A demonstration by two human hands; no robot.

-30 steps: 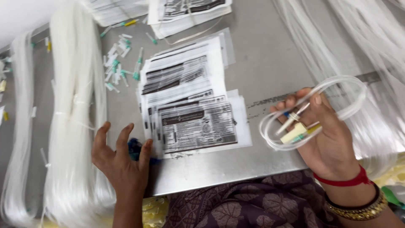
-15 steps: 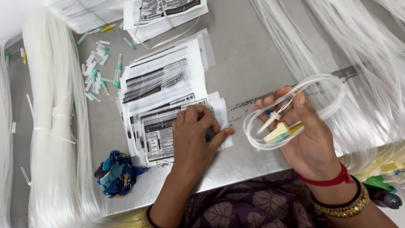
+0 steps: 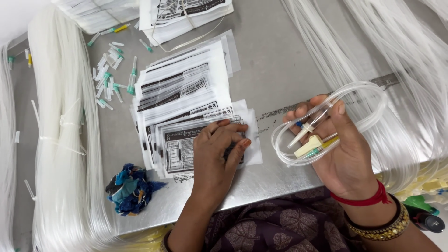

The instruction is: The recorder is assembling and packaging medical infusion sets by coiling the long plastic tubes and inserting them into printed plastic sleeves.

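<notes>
Our left hand point(image 3: 219, 156) has come off the blue cloth wad point(image 3: 128, 189) and now presses curled fingertips on the top printed pouch point(image 3: 186, 140) on the worktop point(image 3: 280, 60), seemingly picking it, while our right hand point(image 3: 343, 149) stays closed around the coiled clear tubing set point(image 3: 326, 123).

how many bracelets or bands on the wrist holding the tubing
2, both on the right hand wrist: a red thread band nearer the palm, a gold bangle behind it. The left wrist shows none.

Glossy clear plastic tubing point(image 3: 326, 121), brushed metal table point(image 3: 289, 70) – matt
</notes>
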